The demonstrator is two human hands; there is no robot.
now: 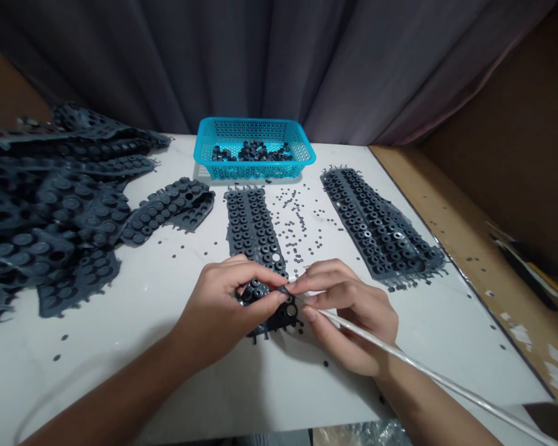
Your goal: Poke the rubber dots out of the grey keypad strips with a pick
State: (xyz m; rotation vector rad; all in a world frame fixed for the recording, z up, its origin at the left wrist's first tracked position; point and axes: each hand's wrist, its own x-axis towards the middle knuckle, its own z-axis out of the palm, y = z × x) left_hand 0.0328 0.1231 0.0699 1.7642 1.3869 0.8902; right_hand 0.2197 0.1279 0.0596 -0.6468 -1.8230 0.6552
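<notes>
My left hand (227,303) is closed in a pinch, thumb and forefinger on a small black rubber part (284,289). My right hand (353,313) grips a thin pointed tool with a pale tube (390,349) that runs off toward the lower right. The tool's tip is close to the black part, and the right fingertips nearly meet the left ones. Whether the tip touches the part is hard to make out. Under both hands lies a black rubber sheet of moulded ring-shaped parts (246,217), with a few open holes; the left hand covers some of it.
Behind the sheet stands a blue basket (255,170) holding loose black parts. A second moulded sheet (376,223) lies to the right, and a large heap of black sheets (69,210) fills the left. Small black discs (297,223) are scattered over the white table (167,371).
</notes>
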